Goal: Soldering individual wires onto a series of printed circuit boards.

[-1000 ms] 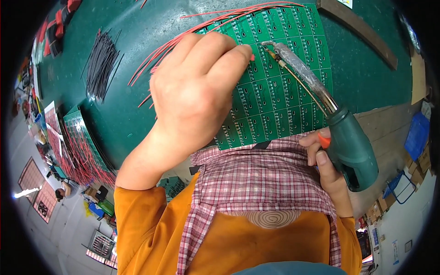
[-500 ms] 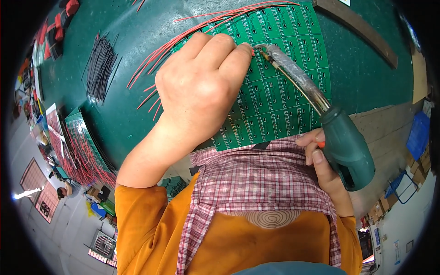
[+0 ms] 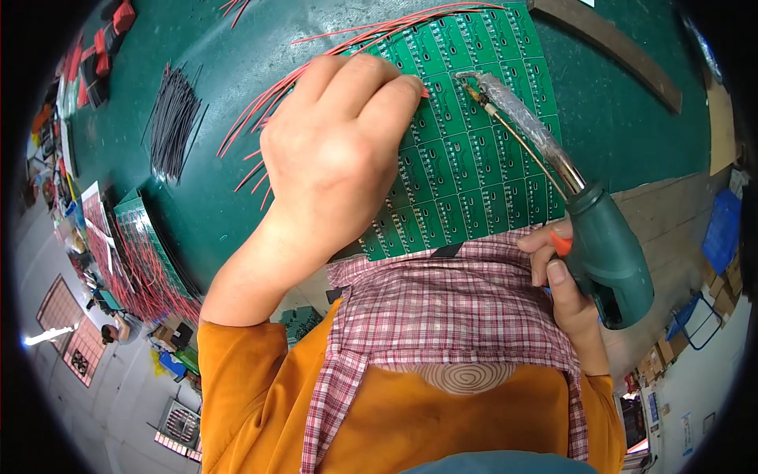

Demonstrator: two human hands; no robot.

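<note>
A green circuit board panel (image 3: 458, 170), divided into many small boards, lies at the near edge of the table. My left hand (image 3: 332, 150) is closed over its left part, pinching red wires (image 3: 425, 92) whose ends poke out past the fingertips. More red wires (image 3: 260, 103) fan out to the left beneath and behind the hand. In my right hand (image 3: 564, 276) is a green soldering gun (image 3: 612, 249) with an orange trigger. Its metal tip (image 3: 472, 79) points up and left over the panel, a short way right of my left fingertips and apart from them.
A bundle of black wires (image 3: 175, 122) lies on the green table (image 3: 624, 142) at left. Nearer, panels with red wires (image 3: 154, 253) are stacked. A brown curved bar (image 3: 608, 47) lies far right. Blue bins (image 3: 720, 233) and cartons stand beyond the table at right.
The soldering gun has moved right, so its tip is farther from my left fingertips. More of its orange trigger shows. My left hand has shifted slightly left with the red wires.
</note>
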